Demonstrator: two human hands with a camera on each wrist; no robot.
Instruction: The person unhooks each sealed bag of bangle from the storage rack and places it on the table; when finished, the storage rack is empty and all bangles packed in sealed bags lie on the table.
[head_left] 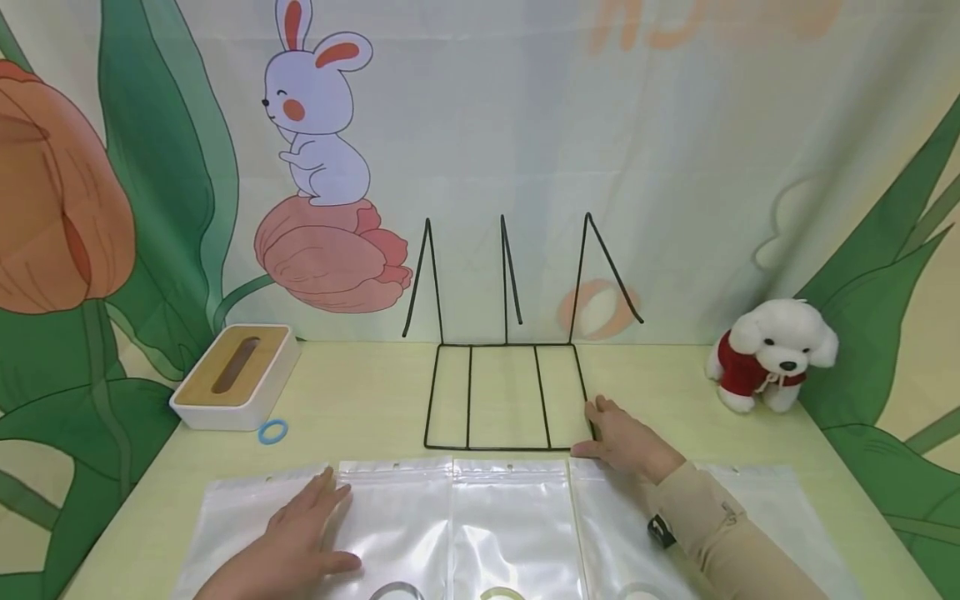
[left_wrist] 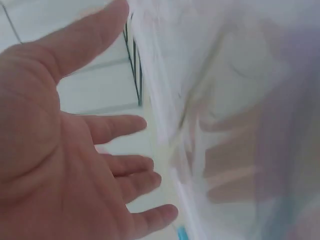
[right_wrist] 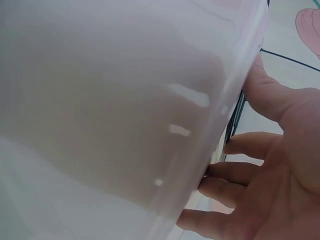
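A black wire rack point(head_left: 506, 344) with three bent upright hooks lies with its base flat on the table. Beside its front right corner is my right hand point(head_left: 626, 442), its fingers loosely spread at the side wire; whether they touch it I cannot tell. My left hand point(head_left: 292, 537) is over the left bags of a row, palm down with fingers spread. The row holds several shiny translucent zip bags point(head_left: 393, 508), side by side along the near edge. In the wrist views, both the left palm point(left_wrist: 75, 160) and the right palm point(right_wrist: 270, 180) show nothing held.
Rings, one grey point(head_left: 397, 589) and one yellow-green point(head_left: 501, 592), show at the lower bag parts. A blue ring point(head_left: 272, 432) lies beside a white tissue box point(head_left: 228, 408) with a wooden lid. At right sits a plush dog point(head_left: 772, 354). A printed curtain point(head_left: 480, 150) hangs behind.
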